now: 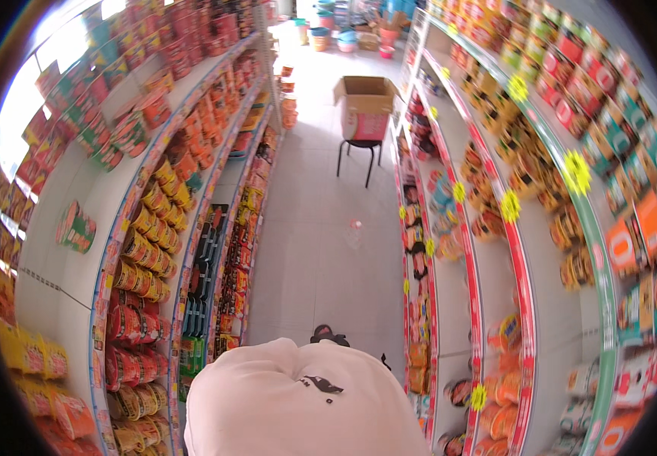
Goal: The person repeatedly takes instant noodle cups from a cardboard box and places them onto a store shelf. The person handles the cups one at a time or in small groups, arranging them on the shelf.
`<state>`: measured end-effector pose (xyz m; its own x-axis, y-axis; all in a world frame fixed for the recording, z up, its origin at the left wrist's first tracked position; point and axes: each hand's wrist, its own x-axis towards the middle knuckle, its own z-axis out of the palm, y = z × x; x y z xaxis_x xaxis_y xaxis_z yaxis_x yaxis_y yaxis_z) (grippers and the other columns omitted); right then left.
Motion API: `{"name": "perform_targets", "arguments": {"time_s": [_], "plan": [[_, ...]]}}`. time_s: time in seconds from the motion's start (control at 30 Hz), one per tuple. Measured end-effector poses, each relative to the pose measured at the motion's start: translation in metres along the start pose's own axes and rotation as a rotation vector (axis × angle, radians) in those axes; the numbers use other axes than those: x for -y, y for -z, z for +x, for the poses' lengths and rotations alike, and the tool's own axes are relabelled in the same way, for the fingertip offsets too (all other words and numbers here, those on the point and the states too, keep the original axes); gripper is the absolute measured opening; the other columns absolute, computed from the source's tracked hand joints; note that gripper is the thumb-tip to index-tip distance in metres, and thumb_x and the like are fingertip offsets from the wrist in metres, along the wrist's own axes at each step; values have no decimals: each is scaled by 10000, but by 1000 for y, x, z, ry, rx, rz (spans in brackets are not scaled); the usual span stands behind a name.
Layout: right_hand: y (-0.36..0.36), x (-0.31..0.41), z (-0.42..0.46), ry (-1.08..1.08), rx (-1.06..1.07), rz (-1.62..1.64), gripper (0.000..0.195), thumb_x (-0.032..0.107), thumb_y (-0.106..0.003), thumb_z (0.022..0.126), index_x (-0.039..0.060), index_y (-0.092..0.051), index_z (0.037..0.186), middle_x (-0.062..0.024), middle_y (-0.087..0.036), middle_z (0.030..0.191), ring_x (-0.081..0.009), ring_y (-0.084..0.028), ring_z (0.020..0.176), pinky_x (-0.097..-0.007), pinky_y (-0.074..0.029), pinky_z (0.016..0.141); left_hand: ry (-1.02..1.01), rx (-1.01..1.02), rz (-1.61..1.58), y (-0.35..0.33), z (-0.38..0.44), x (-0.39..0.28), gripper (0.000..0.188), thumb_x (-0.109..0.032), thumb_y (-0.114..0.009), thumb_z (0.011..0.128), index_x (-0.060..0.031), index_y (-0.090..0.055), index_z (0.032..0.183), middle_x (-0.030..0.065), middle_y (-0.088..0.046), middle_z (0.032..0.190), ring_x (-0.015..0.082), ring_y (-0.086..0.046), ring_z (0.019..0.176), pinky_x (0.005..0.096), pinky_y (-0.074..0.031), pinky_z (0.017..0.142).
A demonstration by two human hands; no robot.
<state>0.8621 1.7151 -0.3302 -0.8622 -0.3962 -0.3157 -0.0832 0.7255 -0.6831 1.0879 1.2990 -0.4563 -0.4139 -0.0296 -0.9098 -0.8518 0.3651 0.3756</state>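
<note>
Neither of my hands is in view. My pale shirt point(305, 399) with a dark print fills the bottom middle, and a dark shoe point(325, 333) pokes out past it. I stand in a shop aisle between two shelf units. Further along, an open cardboard box point(364, 117) rests on a black-legged stool point(360, 145). On the left shelves are stacked yellow instant noodle cups point(152, 245), with red noodle cups point(135, 322) nearer me. A lone green cup point(76, 227) lies apart on the upper left shelf.
The right shelves have red price rails point(511, 245), a green rail point(593, 245) and yellow starburst tags point(576, 172). Packaged tubs point(525, 171) and boxed goods point(625, 245) fill parts of them. A small clear item point(355, 228) lies on the tiled floor point(305, 256). Plastic buckets point(320, 39) stand at the far end.
</note>
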Motion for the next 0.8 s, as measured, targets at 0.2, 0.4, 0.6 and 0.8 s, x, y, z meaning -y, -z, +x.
{"name": "perform_targets", "arguments": {"time_s": [0.2,0.4,0.6,0.8], "plan": [[-17,-10,115,-67,66,123,176,151,-641,910,23,-729,993,-160,-727,1045,-346,-668,1088,-429,-500,976,-291,-499,-489,138,11,-52,328,-348,-616,923,-72,-744,1046,111,-761,983,261,-708,960,436,-551,838],[-24,78,224,-220,404,174,282,101,-622,973,5,-688,1231,-124,-720,1173,-209,-661,1085,-348,-511,955,-318,-766,-570,200,0,-125,322,-360,-607,946,-95,-719,1090,166,-746,1021,305,-713,962,403,-548,831],[-88,121,312,160,391,-29,277,207,-626,975,19,-751,1136,-104,-754,927,-204,-688,848,-337,-541,790,-670,159,-333,173,21,-80,437,-363,-704,926,-83,-715,1262,85,-720,1225,209,-629,1127,408,-488,998],[-168,91,420,95,726,-151,383,306,-581,1008,-10,-732,1164,-164,-755,1092,-275,-701,1048,-410,-536,921,88,-934,-865,222,8,62,329,-352,-642,943,-131,-719,1174,44,-746,1093,272,-699,1000,451,-552,879]]}}
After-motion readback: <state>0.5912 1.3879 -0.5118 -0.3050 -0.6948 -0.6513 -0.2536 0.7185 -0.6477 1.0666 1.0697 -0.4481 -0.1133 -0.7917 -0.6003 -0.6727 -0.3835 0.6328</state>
